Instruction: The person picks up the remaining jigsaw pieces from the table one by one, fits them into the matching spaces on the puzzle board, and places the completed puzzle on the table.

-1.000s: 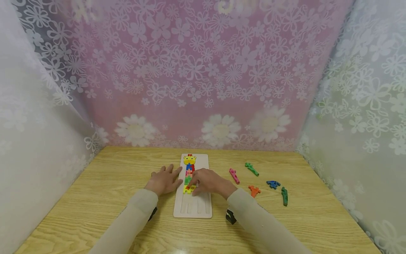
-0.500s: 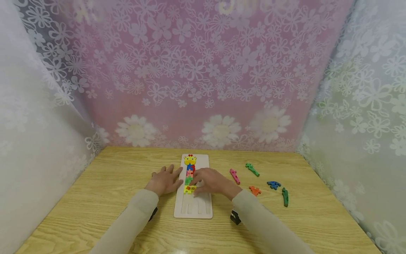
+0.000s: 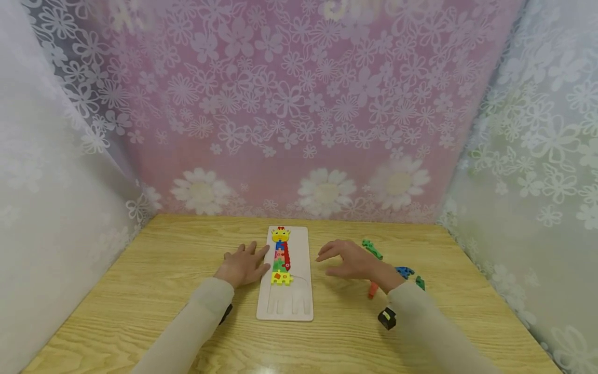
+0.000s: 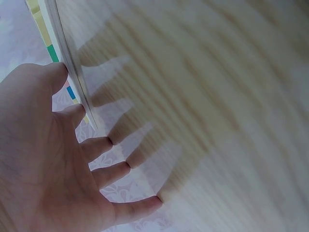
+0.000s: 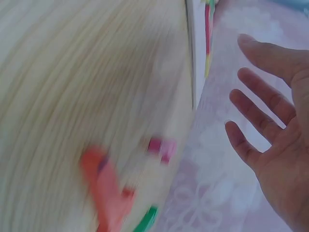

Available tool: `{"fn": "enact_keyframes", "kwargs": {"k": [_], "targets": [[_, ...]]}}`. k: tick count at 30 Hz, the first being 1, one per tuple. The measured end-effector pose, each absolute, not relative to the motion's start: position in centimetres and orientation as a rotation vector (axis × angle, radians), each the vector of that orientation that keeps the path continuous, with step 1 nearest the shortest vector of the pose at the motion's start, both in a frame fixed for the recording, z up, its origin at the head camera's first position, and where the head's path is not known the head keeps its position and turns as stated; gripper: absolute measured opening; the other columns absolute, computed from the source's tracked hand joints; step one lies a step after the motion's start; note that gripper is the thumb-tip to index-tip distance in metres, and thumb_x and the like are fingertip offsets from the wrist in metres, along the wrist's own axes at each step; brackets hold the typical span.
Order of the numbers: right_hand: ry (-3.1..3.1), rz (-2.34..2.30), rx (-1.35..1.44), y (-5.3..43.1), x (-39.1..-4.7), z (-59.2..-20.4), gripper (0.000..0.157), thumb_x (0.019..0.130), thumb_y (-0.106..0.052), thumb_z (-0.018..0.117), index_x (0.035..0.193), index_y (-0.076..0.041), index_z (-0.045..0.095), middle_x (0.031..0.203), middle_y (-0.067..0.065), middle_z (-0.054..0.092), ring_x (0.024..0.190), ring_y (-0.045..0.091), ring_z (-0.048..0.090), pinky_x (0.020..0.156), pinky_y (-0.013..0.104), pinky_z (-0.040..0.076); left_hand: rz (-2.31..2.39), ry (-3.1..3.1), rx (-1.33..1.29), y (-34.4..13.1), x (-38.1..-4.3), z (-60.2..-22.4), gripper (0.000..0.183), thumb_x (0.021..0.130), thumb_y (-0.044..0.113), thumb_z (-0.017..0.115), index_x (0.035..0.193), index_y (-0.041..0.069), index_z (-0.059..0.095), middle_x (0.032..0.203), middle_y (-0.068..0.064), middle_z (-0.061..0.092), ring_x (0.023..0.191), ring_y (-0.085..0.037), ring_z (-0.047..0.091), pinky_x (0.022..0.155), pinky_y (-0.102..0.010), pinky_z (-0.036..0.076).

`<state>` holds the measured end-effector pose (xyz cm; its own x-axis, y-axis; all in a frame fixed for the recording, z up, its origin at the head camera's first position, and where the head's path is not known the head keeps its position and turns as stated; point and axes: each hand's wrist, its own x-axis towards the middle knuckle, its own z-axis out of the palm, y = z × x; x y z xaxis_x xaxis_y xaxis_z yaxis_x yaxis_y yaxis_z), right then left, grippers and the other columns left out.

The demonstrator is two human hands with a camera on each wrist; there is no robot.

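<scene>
A pale wooden puzzle board lies upright in the head view, with a giraffe's yellow head piece at its top. Below the head run blue, pink and green pieces, a red strip and a yellow piece with two marks. My left hand rests at the board's left edge with fingers spread; in the left wrist view its thumb overlaps that edge. Over the table right of the board, my right hand is held with relaxed fingers and holds nothing. A pink piece shows in the right wrist view.
Loose pieces lie to the right: a light green one, a blue one, a dark green one and an orange one, partly behind the right arm. Empty leg-shaped grooves mark the board's lower end. Floral curtains surround the table.
My right hand has left the yellow piece and moved right, off the board toward the loose pieces, uncovering the red strip. My left hand stays at the board's edge.
</scene>
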<state>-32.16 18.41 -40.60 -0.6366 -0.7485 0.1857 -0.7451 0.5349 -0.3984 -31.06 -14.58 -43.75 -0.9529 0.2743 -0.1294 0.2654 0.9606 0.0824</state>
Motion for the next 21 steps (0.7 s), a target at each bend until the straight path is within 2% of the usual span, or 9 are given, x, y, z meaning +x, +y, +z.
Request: {"fn": "enact_keyframes", "kwargs": {"k": [4,13,17,21], "targets": [[2.785,-0.829,-1.304,21.6,-31.9,-40.4,0.032,0.090,-0.010,0.079,0.122,-0.009,0.077,0.130,0.016,0.069,0.123,0.039,0.063,0.100,0.060,0.053,0.096,2.975,0.420,-14.7,-31.0,-43.6,0.063,0.108,0.055,0.040,0.164,0.027,0.031,0.169,-0.015,0.031,0.151,-0.050,0.035,0.108,-0.078,0.037],[2.923,-0.892,-1.152,28.5,-31.6,-41.0,0.032,0.088,-0.017,0.082,0.120,-0.016,0.078,0.132,0.015,0.069,0.130,0.048,0.057,0.098,0.066,0.052,0.086,2.968,0.409,-14.7,-31.2,-43.8,0.064,0.108,0.056,0.039,0.165,0.028,0.029,0.170,-0.015,0.029,0.152,-0.049,0.034,0.109,-0.078,0.036],[2.976,-0.861,-1.126,31.2,-31.1,-41.4,0.030,0.088,-0.018,0.082,0.118,-0.015,0.078,0.129,0.015,0.070,0.126,0.046,0.059,0.095,0.064,0.054,0.092,2.974,0.407,-14.6,-31.2,-43.9,0.064,0.108,0.056,0.039,0.164,0.028,0.030,0.169,-0.015,0.031,0.151,-0.049,0.035,0.109,-0.078,0.036],[3.026,-0.830,-1.139,33.4,-30.7,-41.8,0.029,0.086,-0.014,0.083,0.114,-0.008,0.079,0.124,0.016,0.072,0.117,0.043,0.063,0.088,0.053,0.060,0.090,2.974,0.406,-14.6,-31.2,-44.0,0.064,0.108,0.056,0.039,0.164,0.028,0.030,0.169,-0.014,0.031,0.151,-0.049,0.035,0.109,-0.078,0.037]]}}
